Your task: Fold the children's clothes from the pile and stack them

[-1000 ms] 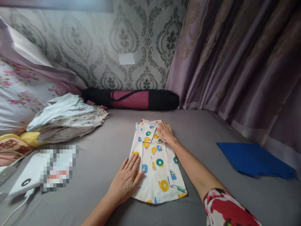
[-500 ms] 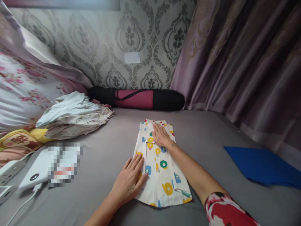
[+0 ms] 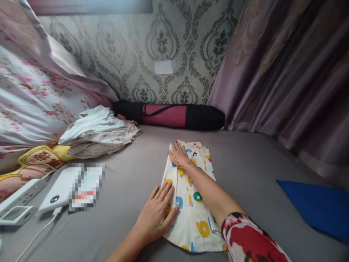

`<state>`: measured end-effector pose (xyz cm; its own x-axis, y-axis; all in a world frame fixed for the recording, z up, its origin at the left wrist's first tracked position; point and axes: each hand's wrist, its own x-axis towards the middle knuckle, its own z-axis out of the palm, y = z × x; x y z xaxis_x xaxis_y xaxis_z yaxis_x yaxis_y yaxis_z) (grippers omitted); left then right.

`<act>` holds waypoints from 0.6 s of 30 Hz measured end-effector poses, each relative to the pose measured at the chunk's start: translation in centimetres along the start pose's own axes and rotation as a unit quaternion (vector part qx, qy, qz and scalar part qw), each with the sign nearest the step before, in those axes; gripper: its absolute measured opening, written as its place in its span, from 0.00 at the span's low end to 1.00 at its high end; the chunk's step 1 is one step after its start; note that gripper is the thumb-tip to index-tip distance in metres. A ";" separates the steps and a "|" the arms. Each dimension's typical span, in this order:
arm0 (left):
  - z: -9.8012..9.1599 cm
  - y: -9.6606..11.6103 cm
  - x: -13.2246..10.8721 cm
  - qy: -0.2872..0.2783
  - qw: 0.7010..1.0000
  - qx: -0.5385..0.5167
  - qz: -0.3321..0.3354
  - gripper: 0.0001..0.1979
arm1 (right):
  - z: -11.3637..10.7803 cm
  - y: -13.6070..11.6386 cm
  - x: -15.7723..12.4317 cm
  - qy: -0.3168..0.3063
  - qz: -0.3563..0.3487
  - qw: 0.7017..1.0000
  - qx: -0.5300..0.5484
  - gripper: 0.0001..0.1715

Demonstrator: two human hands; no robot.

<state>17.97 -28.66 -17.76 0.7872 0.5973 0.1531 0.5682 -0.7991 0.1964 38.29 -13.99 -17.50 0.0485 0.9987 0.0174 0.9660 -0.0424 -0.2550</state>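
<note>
A white shirt (image 3: 188, 218) printed with yellow, blue, green and red figures lies folded into a narrow panel on the grey sheet, its collar at the far end. My left hand (image 3: 158, 210) rests flat on the shirt's left edge, about midway down, fingers stretched out. Near the collar, my right hand (image 3: 178, 155) lies on the upper left part, palm down with the fingers extended. Neither hand grips the cloth. My right forearm and its red floral sleeve cover part of the shirt's right side.
On the left are a heap of clothes (image 3: 100, 134), a yellow cushion (image 3: 40, 154), a power strip (image 3: 25, 194), a white power bank (image 3: 61, 189) with a cable, and a blurred packet (image 3: 88, 185). A long black-and-maroon bag (image 3: 163, 115) lies along the wall. Blue cloth (image 3: 313, 207) lies right.
My right hand has slid left across the top of the shirt. My left hand keeps its place on the left edge. The whole view has shifted slightly, moving things rightward.
</note>
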 end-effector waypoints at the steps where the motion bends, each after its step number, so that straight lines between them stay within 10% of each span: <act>1: 0.0 0.0 0.0 0.000 1.000 0.003 0.001 0.31 | 0.1 -0.2 0.4 -0.002 0.012 1.000 0.001 0.40; 18: 0.3 -0.2 -0.1 0.000 1.000 0.013 0.001 0.31 | -0.9 0.5 1.3 -0.010 0.034 0.998 0.053 0.37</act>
<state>17.83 -28.54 -18.13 0.7880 0.5962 0.1536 0.5730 -0.8015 0.1712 39.02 -12.78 -16.76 0.1072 0.9940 -0.0228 0.9282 -0.1083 -0.3559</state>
